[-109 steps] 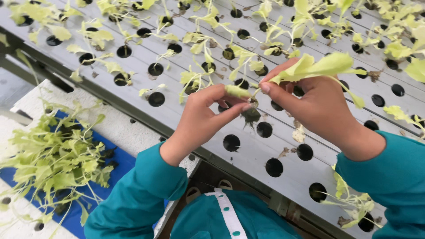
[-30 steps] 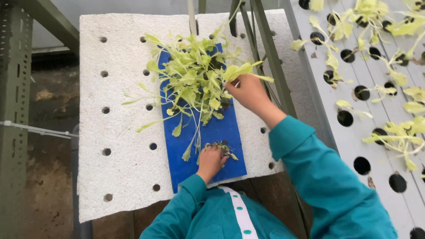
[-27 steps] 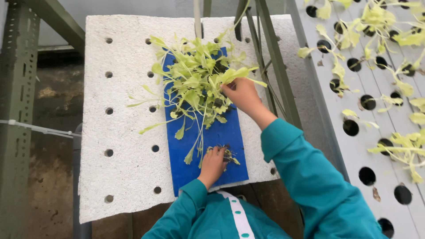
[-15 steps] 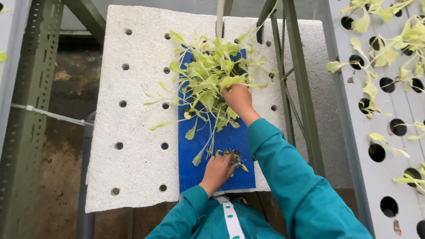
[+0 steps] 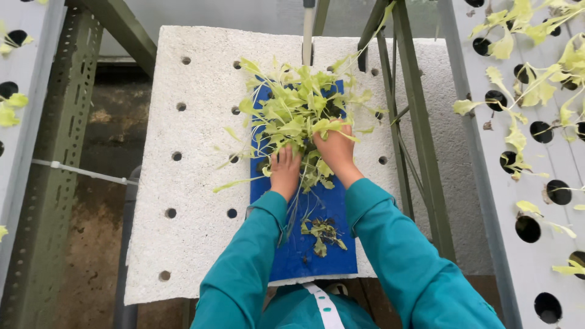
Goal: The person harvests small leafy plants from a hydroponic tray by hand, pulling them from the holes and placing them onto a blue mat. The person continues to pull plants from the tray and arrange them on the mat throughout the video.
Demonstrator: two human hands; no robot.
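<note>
On the blue tray (image 5: 304,244), amid a heap of green seedlings (image 5: 298,119): left hand (image 5: 285,172) laid flat, fingers spread loose on the leaves, gripping nothing; right hand (image 5: 334,149) curled around a bunch of them. Underneath, one white foam board (image 5: 189,183) with round holes, bare room at left. Near the tray's close edge, one small clump of scraps (image 5: 322,231).
</note>
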